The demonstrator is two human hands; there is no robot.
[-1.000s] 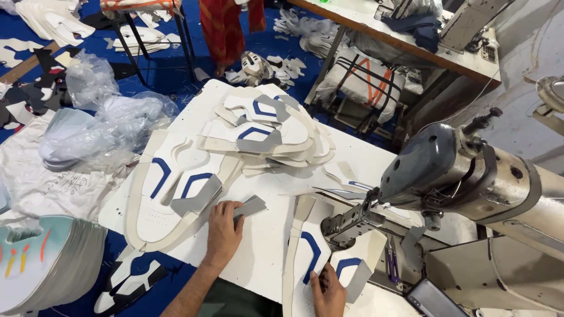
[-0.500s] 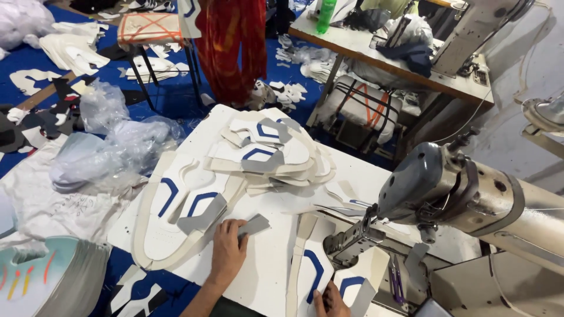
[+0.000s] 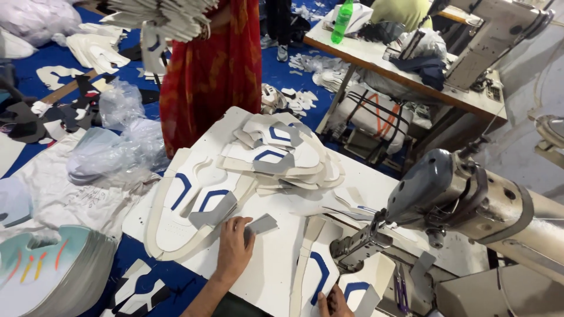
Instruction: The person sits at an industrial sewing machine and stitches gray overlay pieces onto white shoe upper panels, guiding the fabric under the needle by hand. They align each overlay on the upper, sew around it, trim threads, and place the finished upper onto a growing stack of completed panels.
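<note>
Head cam: my left hand (image 3: pixel 233 249) lies on the white table (image 3: pixel 276 276), fingers pinching a small grey cut piece (image 3: pixel 262 224) just beside a stack of white shoe uppers w/ blue & grey panels (image 3: pixel 191 208). My right hand (image 3: pixel 332 303), at bottom edge, presses flat on a white-blue upper (image 3: pixel 317 273) under the sewing machine head (image 3: pixel 435 191); grip there: can't tell. A person in a red garment (image 3: pixel 211 70) stands beyond the table.

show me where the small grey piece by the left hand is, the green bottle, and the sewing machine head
small grey piece (image 3: pixel 262 223), head view, middle of its flat face.
green bottle (image 3: pixel 341 22), head view, on its body.
sewing machine head (image 3: pixel 432 188), head view, on the grey rounded casing.
</note>
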